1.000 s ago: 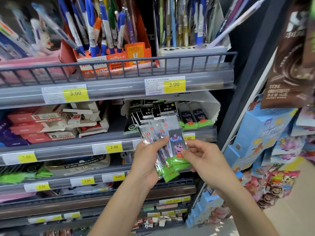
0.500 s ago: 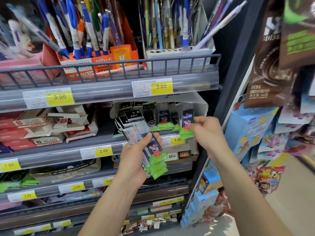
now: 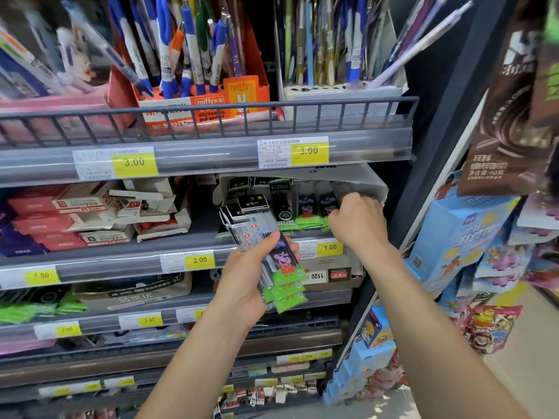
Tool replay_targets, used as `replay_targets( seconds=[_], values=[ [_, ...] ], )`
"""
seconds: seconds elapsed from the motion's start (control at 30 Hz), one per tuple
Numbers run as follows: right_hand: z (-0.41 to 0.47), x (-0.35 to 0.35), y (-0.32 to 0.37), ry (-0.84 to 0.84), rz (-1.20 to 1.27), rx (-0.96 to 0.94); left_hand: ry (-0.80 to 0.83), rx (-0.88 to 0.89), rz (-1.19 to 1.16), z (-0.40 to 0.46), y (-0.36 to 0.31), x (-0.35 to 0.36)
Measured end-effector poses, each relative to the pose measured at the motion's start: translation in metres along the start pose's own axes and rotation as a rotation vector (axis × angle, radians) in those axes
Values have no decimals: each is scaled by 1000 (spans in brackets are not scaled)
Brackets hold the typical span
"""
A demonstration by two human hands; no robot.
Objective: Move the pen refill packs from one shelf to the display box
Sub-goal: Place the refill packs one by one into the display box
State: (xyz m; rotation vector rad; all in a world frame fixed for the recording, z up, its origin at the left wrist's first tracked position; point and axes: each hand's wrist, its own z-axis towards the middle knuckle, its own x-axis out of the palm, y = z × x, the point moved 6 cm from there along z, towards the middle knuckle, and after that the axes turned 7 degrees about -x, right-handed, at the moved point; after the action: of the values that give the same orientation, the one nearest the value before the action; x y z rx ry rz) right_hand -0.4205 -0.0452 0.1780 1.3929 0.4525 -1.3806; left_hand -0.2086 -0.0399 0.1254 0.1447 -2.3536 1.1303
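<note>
Head view: refill packs fanned in the left hand, in front of the shelf edge.
Right hand reaches curled into the display box; what it pinches, I cannot tell. The loose fan could slip from the thumb, or standing packs topple.
</note>
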Motion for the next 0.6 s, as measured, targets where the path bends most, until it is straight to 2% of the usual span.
replay_targets(
  seconds=[0.1, 0.17, 0.23, 0.3, 0.4, 0.47, 0.6],
  values=[
    [-6, 1, 0, -21, -41, -22, 18, -31, 22, -1, 1, 2],
    [-20, -9, 1, -140, -1, -55, 44, -40, 23, -2, 1, 4],
    [-45, -19, 3, -244, 151, -96, 80, -52, 18, -2, 1, 4],
    [-78, -19, 3, -176, 455, -71, 91, -74, 31, 0, 1, 6],
    [-115, -5, 10, 90, 857, 16, 87, -44, 97, 4, 1, 12],
    [-124, 0, 11, 144, 932, 27, 114, -1, 131, 4, 3, 18],
    [-121, -3, -2, 105, 849, 63, 112, 6, 118, 5, 14, 27]
  ],
)
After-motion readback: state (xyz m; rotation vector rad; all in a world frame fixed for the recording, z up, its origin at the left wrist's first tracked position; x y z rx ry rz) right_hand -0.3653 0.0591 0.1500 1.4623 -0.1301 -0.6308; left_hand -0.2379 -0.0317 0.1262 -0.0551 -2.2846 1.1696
